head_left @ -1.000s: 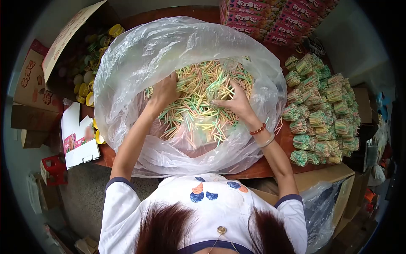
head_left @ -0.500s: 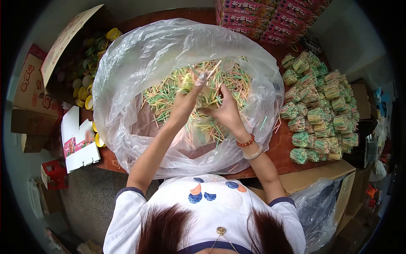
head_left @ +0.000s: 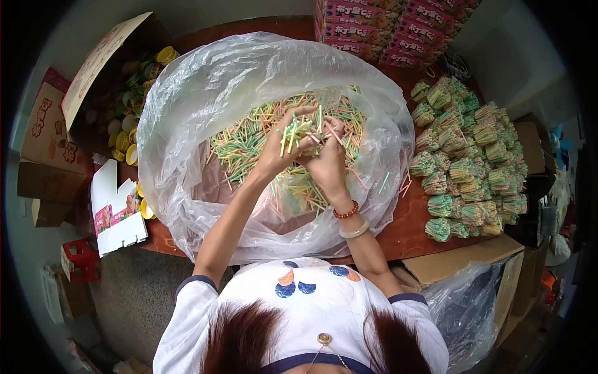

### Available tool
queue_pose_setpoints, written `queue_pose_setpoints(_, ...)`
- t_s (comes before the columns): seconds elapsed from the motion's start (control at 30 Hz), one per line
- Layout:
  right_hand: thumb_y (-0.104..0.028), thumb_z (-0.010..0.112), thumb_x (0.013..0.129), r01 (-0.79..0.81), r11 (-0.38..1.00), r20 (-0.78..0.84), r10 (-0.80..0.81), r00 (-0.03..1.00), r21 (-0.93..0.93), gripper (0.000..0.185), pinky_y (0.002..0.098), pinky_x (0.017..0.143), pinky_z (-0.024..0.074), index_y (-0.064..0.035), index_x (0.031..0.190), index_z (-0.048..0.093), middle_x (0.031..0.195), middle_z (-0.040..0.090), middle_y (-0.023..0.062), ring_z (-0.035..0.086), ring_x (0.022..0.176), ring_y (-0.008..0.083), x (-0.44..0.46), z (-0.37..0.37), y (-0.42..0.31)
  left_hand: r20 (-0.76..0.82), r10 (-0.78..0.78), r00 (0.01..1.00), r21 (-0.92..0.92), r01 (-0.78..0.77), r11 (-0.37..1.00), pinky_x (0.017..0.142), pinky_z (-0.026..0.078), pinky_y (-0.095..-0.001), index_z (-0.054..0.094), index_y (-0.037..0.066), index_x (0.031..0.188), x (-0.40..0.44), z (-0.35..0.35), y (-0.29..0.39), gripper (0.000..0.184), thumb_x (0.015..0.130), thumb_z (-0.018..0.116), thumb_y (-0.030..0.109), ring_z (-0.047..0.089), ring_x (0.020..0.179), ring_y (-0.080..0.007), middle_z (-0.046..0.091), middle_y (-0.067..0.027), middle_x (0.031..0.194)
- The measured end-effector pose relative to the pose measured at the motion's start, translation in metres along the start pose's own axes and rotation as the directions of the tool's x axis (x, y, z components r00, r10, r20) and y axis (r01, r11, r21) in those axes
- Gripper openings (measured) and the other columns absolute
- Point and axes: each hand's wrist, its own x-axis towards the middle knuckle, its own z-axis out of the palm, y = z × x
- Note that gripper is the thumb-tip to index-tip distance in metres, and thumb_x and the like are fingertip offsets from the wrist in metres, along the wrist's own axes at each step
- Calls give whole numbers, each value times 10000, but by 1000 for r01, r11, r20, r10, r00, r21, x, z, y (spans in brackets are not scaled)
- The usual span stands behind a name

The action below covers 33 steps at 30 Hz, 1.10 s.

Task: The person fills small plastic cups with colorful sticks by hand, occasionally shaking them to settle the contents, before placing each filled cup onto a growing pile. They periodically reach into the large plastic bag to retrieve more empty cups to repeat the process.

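Note:
Above a large clear plastic bag (head_left: 187, 118) full of short pastel sticks (head_left: 240, 146), my two hands are close together. My left hand (head_left: 281, 144) is curled around a bunch of yellow and green sticks (head_left: 294, 134). Touching it on the right, my right hand (head_left: 327, 159) has its fingers closed around several sticks, pink ones among them, that point up and outward. The fingers overlap, so part of each grip is hidden. A red bead bracelet and a pale bangle are on the right wrist.
Tied stick bundles (head_left: 464, 168) are piled on the red-brown table (head_left: 408, 240) at right. Pink boxes (head_left: 374, 28) are stacked at the back. An open carton (head_left: 106, 59) with yellow-rimmed items stands at left, near a white card piece (head_left: 121, 227). Loose sticks lie beside the bag.
My left hand rose out of the sticks with a bunch and moved right. My right hand moved left to meet it, and its fingers closed around sticks.

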Motion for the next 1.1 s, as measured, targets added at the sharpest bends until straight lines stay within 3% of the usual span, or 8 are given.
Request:
queue_pose_setpoints(0.27, -31, 953, 646, -192, 966, -25, 200, 980, 173, 1064, 438, 1020, 558, -63, 1512, 336, 1284, 686, 203, 698, 1180, 351, -20, -4, -13, 183, 207, 961, 469, -270, 841, 1158, 435, -429, 606, 50, 1364, 1, 4, -13, 521, 904, 772, 231, 554, 1373, -312, 544, -141, 1520)
queue_pose_setpoints(0.47, -95, 964, 676, -161, 970, -47, 172, 984, 183, 981, 420, 954, 567, -56, 1488, 415, 1175, 727, 154, 725, 1070, 318, -26, -5, -13, 41, 23, 999, -95, -19, 995, 1145, 447, -390, 634, 60, 1210, -8, 7, -15, 253, 1027, 668, 231, 550, 1383, -226, 599, -104, 1492)
queue_pose_setpoints(0.6, -140, 979, 687, -84, 984, -72, 96, 993, 156, 961, 432, 941, 561, -36, 1467, 428, 1174, 718, 164, 715, 1070, 329, -24, -7, -7, 44, 133, 990, 117, -137, 984, 1180, 421, -415, 623, 94, 1379, 0, -6, 5, 406, 1017, 674, 271, 517, 1428, -265, 585, -112, 1510)
queue_pose_setpoints(0.67, -78, 948, 682, -71, 988, -85, 84, 993, 138, 948, 426, 975, 548, -41, 1479, 435, 1238, 700, 180, 695, 1128, 316, -27, -3, 0, 38, 273, 961, 507, -254, 824, 1154, 431, -415, 613, 128, 1423, -4, -12, 13, 466, 991, 695, 283, 545, 1380, -304, 595, -127, 1477)
queue_pose_setpoints(0.87, -56, 940, 684, -100, 992, -166, 112, 980, 76, 945, 418, 950, 561, -45, 1486, 439, 1228, 689, 173, 695, 1113, 301, -39, 6, 13, -10, 131, 991, 576, -101, 811, 796, 558, -355, 775, 95, 1157, -21, -23, 29, 288, 871, 800, 72, 646, 852, -214, 704, -88, 1132)
queue_pose_setpoints(0.9, -91, 948, 688, -114, 988, -142, 129, 982, 105, 958, 436, 960, 545, -35, 1488, 424, 1232, 674, 180, 681, 1118, 321, -40, 6, 15, -47, 134, 990, 493, -93, 865, 858, 558, -389, 752, 123, 1236, -19, -27, 32, 363, 878, 797, 79, 653, 956, -245, 690, -101, 1192)
queue_pose_setpoints(1.0, -132, 947, 714, -76, 992, -95, 86, 992, 100, 1014, 479, 987, 524, -3, 1519, 344, 1262, 641, 204, 663, 1146, 367, -41, 7, 16, -13, 388, 921, 953, -107, 284, 1047, 520, -503, 618, 224, 1466, -25, -19, 56, 615, 889, 832, 221, 586, 1268, -370, 571, -154, 1450)
queue_pose_setpoints(1.1, -89, 918, 754, -149, 940, -3, 157, 988, 307, 1014, 475, 1022, 523, -6, 1553, 298, 1298, 636, 216, 657, 1204, 367, -50, 14, 31, 200, 236, 951, 743, -304, 597, 1058, 506, -518, 664, 201, 1408, -31, 4, 44, 560, 877, 842, 234, 597, 1251, -377, 591, -153, 1406)
